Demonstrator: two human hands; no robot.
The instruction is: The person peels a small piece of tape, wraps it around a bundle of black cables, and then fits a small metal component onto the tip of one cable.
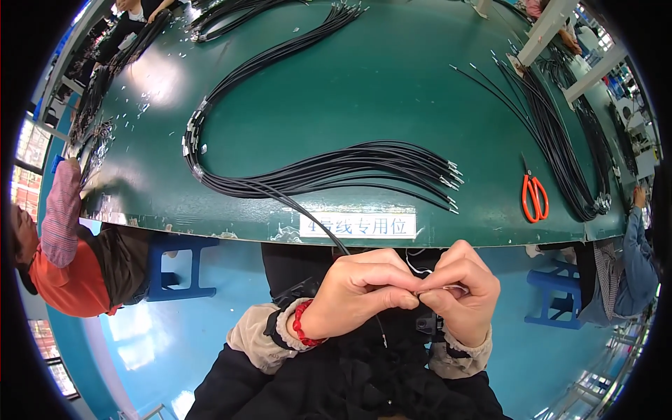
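Note:
My left hand (364, 290) and my right hand (462, 290) meet below the front edge of the green table (350, 91), fingertips pinched together. Between them they hold the end of one black cable (308, 213) and a small pale part I cannot make out. That cable runs up from my fingers onto the table into a bundle of black cables (336, 171) that fans out to the right with bare metal tips. A red band circles my left wrist.
Orange-handled scissors (534, 196) lie at the right of the table beside another cable bundle (553, 133). More bundles (273, 52) lie farther back. A white label (357, 225) sits on the table's front edge. People sit at left (63, 245) and right (633, 259), with blue stools (175, 269) below.

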